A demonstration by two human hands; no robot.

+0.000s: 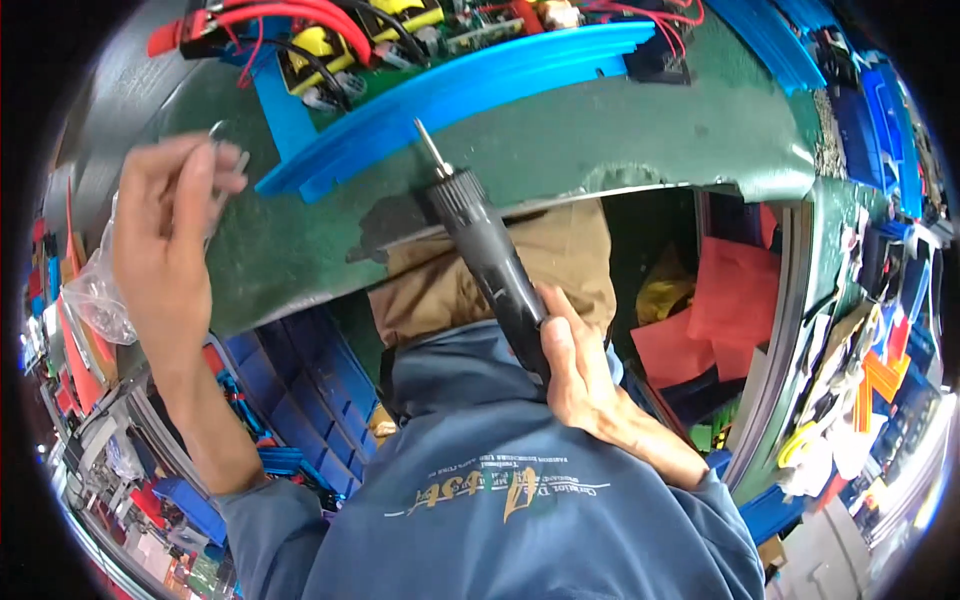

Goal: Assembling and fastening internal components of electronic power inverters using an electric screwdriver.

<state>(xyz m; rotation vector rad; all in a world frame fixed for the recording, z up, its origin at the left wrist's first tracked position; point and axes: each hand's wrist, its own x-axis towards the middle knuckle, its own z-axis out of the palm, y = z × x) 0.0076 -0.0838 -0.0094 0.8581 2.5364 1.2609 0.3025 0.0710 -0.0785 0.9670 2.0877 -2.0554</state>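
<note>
Nearest: your dark blue jacket [420, 555], printed on the chest, then your brown trousers [575, 240] at the table edge. Your right hand [580, 385] is wrapped round the rear end of 1 black cylindrical electric screwdriver [495, 265], held slanting up and left across the table edge. Its thin silver metal bit [430, 145] points away from you; the tip overlaps the rail in this view, contact can't be told.

Your left hand [170, 220] is up over the table's left side, fingers curled, blurred. Something small and pale shows at the fingertips; pinching or released, can't tell. Crumpled clear plastic bag [100, 295] just beside that wrist.

Further: dark green worktop [720, 130], bearing 1 long blue metal-looking rail [500, 85]. Behind the rail, a green circuit board [398, 75] with 2 yellow-wrapped block components [320, 55] and thick red wires [300, 15].

Step in hand, my read: readying the screwdriver at the rail, no driving evident. Next move calls for a steady bit, square to the surface, clear of the wires.
</note>
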